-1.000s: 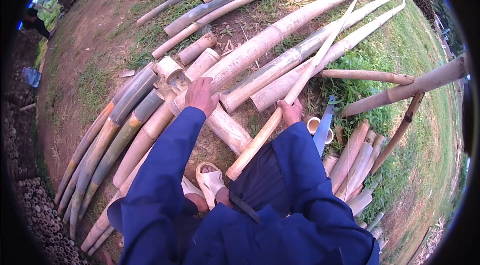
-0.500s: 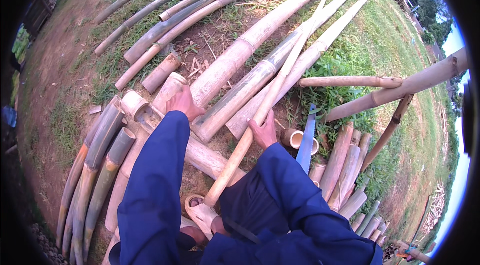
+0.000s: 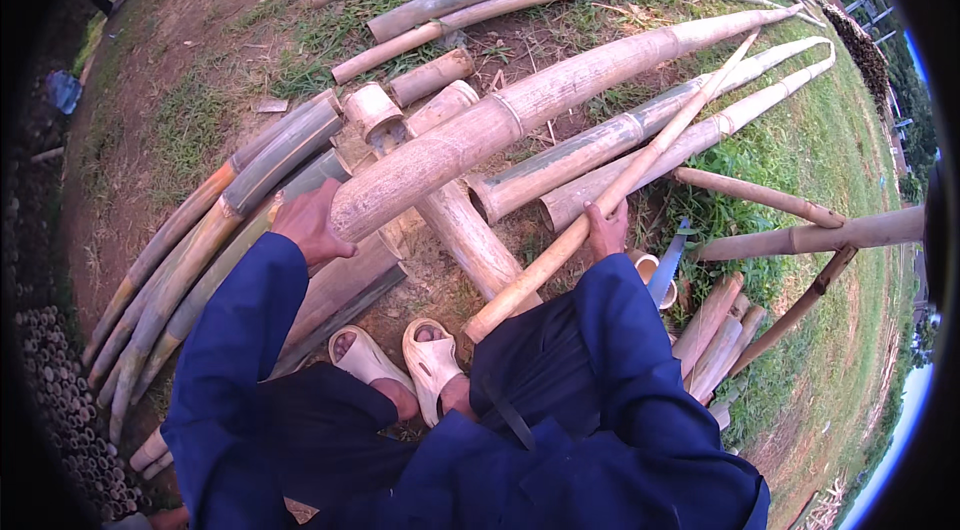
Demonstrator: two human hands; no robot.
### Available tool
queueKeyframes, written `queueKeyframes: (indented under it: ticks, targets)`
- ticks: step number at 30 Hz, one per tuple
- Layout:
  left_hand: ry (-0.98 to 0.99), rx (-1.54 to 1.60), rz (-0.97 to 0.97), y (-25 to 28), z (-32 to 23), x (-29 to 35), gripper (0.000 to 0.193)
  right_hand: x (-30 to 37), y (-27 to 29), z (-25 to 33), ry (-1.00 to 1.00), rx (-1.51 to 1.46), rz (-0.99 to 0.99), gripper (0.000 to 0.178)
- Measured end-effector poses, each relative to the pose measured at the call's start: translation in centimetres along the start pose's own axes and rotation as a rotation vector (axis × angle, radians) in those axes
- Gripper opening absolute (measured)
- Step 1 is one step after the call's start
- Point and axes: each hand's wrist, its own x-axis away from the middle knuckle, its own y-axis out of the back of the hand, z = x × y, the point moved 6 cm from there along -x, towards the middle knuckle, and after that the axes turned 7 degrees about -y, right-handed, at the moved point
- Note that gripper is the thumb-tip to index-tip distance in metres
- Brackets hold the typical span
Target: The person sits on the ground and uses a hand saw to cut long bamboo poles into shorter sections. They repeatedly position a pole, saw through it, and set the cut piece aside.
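Gripping a thin pole [image 3: 610, 198] in the closed right hand [image 3: 606, 228], the left hand [image 3: 308, 222] lay flat-fingered against the thick culm's [image 3: 520, 120] end, probably heavy, stiff, best held there.

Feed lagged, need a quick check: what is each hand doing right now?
Left hand: resting open on the butt end of the thick bamboo pole, no closed grip.
Right hand: closed around the thin bamboo pole.

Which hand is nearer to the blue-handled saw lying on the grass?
Right. The right hand grips a thin pole just left of the saw; the left hand rests far left on a thick bamboo.
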Motion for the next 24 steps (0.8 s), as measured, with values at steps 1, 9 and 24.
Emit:
queueKeyframes:
  ticks: [1, 9, 24]
  targets:
    - [0.018, -0.025, -0.025, 0.3, 3.4, 3.5, 0.086, 0.0, -0.4, 0.2, -0.021, -0.074, 0.037, 0.077]
    - [0.48, -0.335, 0.176, -3.6, 26.9, 29.8, 0.086, 0.0, 2.7, -0.1, 0.042, -0.288, 0.022, 0.058]
    - [0.073, -0.184, -0.014, -0.2, 1.2, 10.2, 0.086, 1.0, -1.6, -1.0, -0.17, -0.186, 0.19, 0.088]
